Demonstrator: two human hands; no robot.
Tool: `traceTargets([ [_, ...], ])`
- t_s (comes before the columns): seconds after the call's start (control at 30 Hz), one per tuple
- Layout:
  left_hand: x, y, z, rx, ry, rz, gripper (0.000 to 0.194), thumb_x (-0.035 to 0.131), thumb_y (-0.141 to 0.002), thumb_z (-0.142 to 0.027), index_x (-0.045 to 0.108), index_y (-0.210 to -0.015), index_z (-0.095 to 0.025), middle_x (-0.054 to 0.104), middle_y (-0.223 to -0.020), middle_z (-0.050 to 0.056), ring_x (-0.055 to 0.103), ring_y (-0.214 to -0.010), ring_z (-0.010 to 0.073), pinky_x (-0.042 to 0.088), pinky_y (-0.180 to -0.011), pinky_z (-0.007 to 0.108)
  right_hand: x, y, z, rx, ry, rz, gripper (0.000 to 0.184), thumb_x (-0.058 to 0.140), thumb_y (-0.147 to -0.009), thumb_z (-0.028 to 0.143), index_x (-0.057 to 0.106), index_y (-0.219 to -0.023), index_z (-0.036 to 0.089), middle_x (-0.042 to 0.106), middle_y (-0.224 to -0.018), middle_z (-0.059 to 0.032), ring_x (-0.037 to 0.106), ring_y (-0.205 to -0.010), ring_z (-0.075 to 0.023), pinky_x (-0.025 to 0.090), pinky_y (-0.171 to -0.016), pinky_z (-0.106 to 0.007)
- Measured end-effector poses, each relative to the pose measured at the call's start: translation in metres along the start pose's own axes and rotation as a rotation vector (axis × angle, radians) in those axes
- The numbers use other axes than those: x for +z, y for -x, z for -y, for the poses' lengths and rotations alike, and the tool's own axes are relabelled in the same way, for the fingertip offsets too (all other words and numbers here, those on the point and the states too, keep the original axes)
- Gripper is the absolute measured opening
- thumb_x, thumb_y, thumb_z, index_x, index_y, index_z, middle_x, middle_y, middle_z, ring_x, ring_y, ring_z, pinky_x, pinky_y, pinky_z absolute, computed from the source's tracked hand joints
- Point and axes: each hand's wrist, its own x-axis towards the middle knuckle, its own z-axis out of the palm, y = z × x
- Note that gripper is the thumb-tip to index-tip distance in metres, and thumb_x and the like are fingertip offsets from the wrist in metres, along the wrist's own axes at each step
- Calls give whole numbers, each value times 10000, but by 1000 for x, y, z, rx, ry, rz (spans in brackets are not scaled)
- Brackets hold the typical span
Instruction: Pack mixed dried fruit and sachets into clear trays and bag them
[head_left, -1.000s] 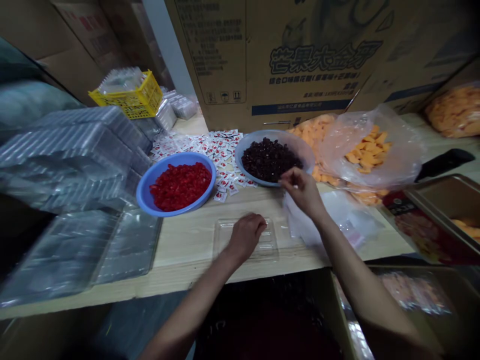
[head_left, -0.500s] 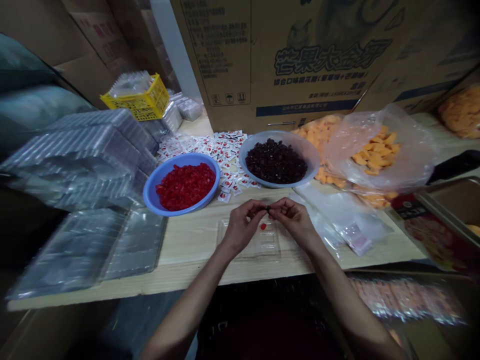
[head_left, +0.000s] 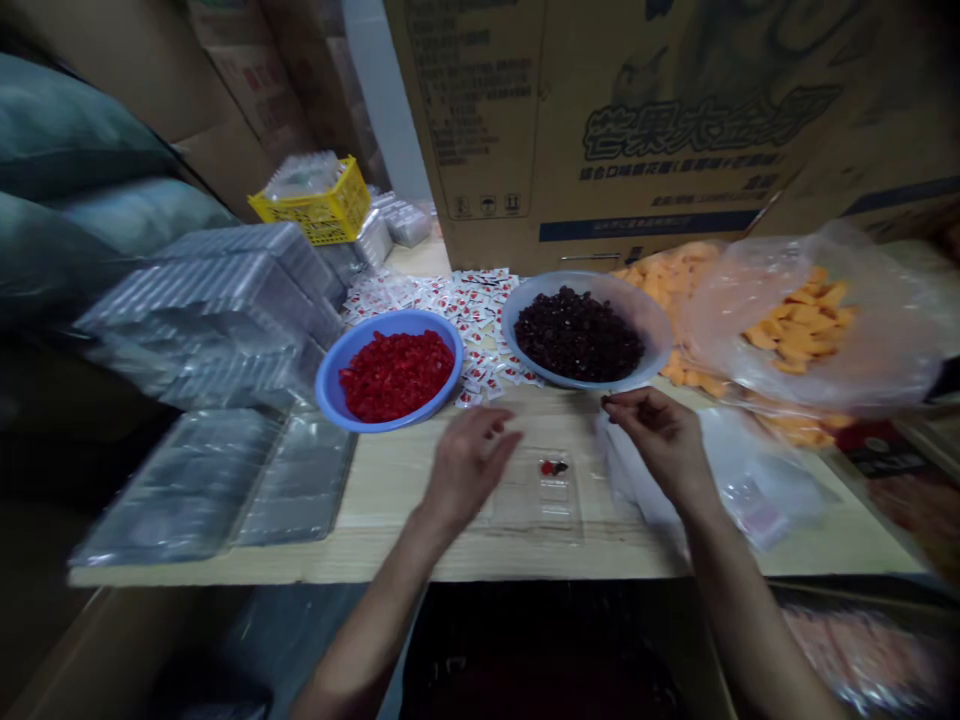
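My left hand (head_left: 466,468) hovers over the left side of a clear plastic tray (head_left: 556,508), its fingers apart with nothing in them. In one of the tray's upper compartments lie a red gummy piece (head_left: 547,467) and a dark gummy piece (head_left: 560,468), side by side. My right hand (head_left: 664,440) is to the right of the tray, pinching another small dark gummy (head_left: 606,402) between thumb and fingertips. Just beyond it stands a pale bowl of dark gummies (head_left: 517,345). Past my left hand is a blue bowl of red gummies (head_left: 328,390).
Small printed sachets (head_left: 480,300) lie scattered behind the bowls. Stacked clear trays (head_left: 225,300) and a yellow basket (head_left: 337,205) stand left. Plastic bags (head_left: 727,450) lie right, near an open bag of orange gummies (head_left: 802,320). A large carton (head_left: 495,140) walls the back.
My hands have moved apart from over the tray, the right one outward with a dark gummy. A dark piece now shows beside the red one. The view has shifted left.
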Motion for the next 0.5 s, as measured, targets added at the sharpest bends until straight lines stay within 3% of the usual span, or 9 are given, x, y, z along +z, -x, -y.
traceTargets([
  [0.07, -44, -14, 25, -74, -126, -170, 237, 557, -957, -311, 636, -1158, -214, 697, -1078, 74, 637, -970, 196, 501, -887, 337, -2, -7, 8, -36, 32, 4, 209, 795, -799, 358, 714, -932, 219, 719, -890, -33, 636, -774, -174, 495, -747, -313],
  [0.1, -64, -23, 42, -127, -241, -198, 249, 563, -943, -306, 642, -1155, -201, 700, -1085, 85, 640, -995, 211, 492, -914, 350, 0, -8, 12, -51, 53, 16, 208, 793, -800, 358, 717, -939, 223, 720, -892, -32, 635, -775, -176, 494, -748, -314],
  [0.13, -80, -32, 60, -190, -354, -157, 251, 579, -918, -296, 657, -1130, -186, 705, -1092, 99, 640, -1020, 231, 483, -937, 366, 3, -7, 18, -65, 78, 39, 204, 787, -806, 362, 719, -941, 225, 720, -890, -31, 633, -773, -179, 492, -743, -314],
  [0.2, -99, -50, 97, -383, -497, 105, 190, 642, -835, -284, 709, -985, -188, 738, -1004, 98, 665, -959, 256, 502, -868, 353, 13, 1, 27, -84, 134, 122, 186, 754, -831, 373, 721, -936, 223, 718, -867, -32, 625, -762, -186, 480, -716, -314],
  [0.3, -99, -68, 136, -519, -511, 415, 51, 726, -694, -248, 719, -725, -208, 741, -752, 62, 680, -742, 242, 496, -673, 289, 31, 29, 29, -61, 243, 267, 158, 680, -886, 371, 717, -917, 221, 705, -808, -26, 600, -724, -189, 445, -650, -304],
  [0.4, -89, -72, 150, -523, -508, 446, 65, 737, -625, -213, 680, -596, -215, 693, -612, 41, 647, -618, 221, 454, -584, 269, 42, 63, 15, 7, 382, 311, 127, 647, -907, 337, 695, -863, 228, 696, -794, -24, 594, -712, -196, 434, -629, -305],
  [0.5, -87, -70, 153, -524, -531, 415, 84, 751, -586, -199, 667, -585, -207, 665, -581, 40, 628, -603, 221, 454, -594, 274, 45, 87, -3, -65, 480, 314, 90, 631, -913, 271, 688, -855, 232, 710, -865, -48, 628, -821, -236, 475, -744, -361],
])
